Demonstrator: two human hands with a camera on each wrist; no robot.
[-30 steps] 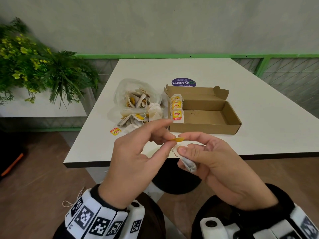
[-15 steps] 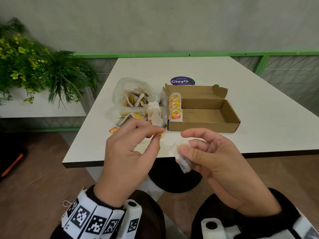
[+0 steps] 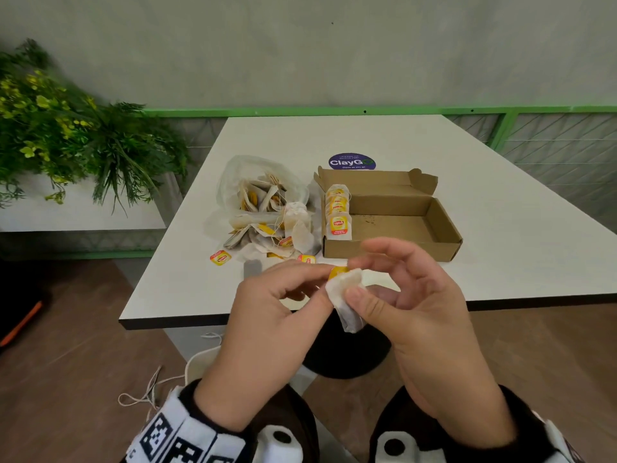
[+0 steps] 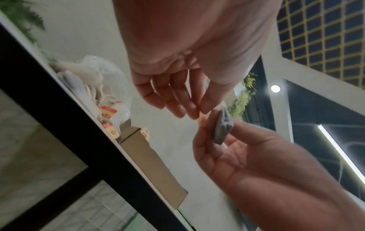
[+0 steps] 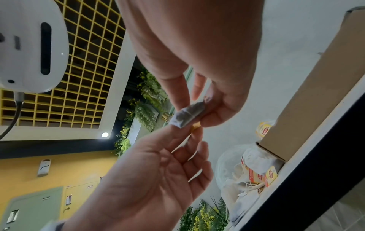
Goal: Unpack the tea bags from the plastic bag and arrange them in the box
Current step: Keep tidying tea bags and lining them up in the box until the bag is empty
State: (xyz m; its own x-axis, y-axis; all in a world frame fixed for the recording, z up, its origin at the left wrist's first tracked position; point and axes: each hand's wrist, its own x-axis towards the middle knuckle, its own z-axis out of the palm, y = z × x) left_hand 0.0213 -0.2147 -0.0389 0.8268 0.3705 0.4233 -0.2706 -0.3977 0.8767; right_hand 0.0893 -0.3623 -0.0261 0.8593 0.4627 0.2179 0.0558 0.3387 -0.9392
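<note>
Currently right hand (image 3: 417, 315) pinches one tea bag (image 3: 347, 295); left hand (image 3: 277, 315) pinches its tag (image 3: 338, 272); one box (image 3: 394, 225), one plastic bag (image 3: 260, 198).

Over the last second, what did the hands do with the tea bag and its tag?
The left hand, which had pulled the yellow tag away leftwards, has brought it back against the tea bag and pinches it there. The right hand kept its pinch on the bag. The cardboard box and plastic bag stayed put.
</note>
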